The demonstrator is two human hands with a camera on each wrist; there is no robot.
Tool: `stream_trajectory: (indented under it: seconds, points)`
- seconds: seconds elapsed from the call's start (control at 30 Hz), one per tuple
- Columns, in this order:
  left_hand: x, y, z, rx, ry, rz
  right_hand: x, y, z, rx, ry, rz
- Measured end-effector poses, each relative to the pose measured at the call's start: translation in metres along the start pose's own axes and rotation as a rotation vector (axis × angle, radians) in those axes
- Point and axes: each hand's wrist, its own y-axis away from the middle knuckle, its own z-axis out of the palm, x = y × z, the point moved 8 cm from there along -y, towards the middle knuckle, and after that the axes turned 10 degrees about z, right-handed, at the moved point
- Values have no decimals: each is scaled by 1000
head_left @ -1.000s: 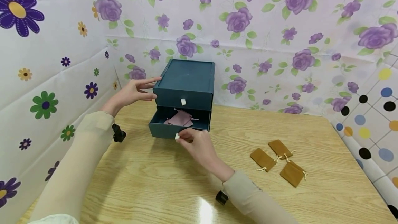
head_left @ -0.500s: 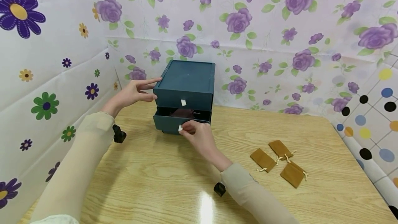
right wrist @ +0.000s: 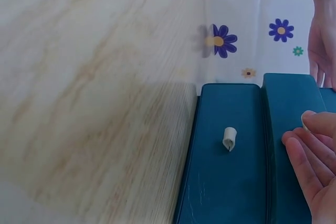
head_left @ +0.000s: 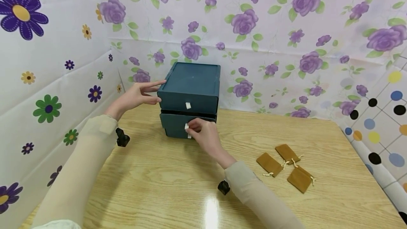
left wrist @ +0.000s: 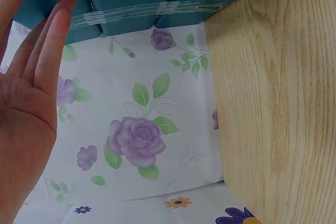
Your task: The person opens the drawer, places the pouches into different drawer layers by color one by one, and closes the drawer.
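Note:
A dark teal drawer box [head_left: 194, 77] stands at the back of the table. Its middle drawer [head_left: 173, 122] sticks out slightly, and only a thin dark gap shows above its front. My right hand [head_left: 206, 137] pinches that drawer's white pull tab [head_left: 186, 126] between thumb and fingers. With fairly straight, spread fingers, my left hand [head_left: 135, 96] touches the box's left side and top edge. In the left wrist view the same hand [left wrist: 26, 98] lies against the teal side. The bottom drawer [right wrist: 215, 177] sits flush, its white tab [right wrist: 229, 138] free. The middle drawer's contents are hidden.
Three brown drawstring pouches [head_left: 269, 164] lie on the wooden table [head_left: 152, 186] at the right. Flowered cloth [head_left: 270, 63] hangs behind the box and along the left side. Clear tape [left wrist: 157, 9] runs across the box's side.
My right hand has pushed the middle drawer inward, almost flush, hiding the mauve pouches that showed inside. My left hand has stayed on the box.

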Motion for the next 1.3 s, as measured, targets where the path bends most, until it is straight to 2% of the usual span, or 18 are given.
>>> stream_trajectory:
  seconds: [0.67,0.8,1.3]
  points:
    - [-1,-1,1,-2,-5,-10,10,-15,2,8,-4,31]
    - [-1,0,0,0,-8,-27,10,-16,2,10,6,27]
    - [-1,0,0,0,-8,-22,11,-16,3,3,8,31]
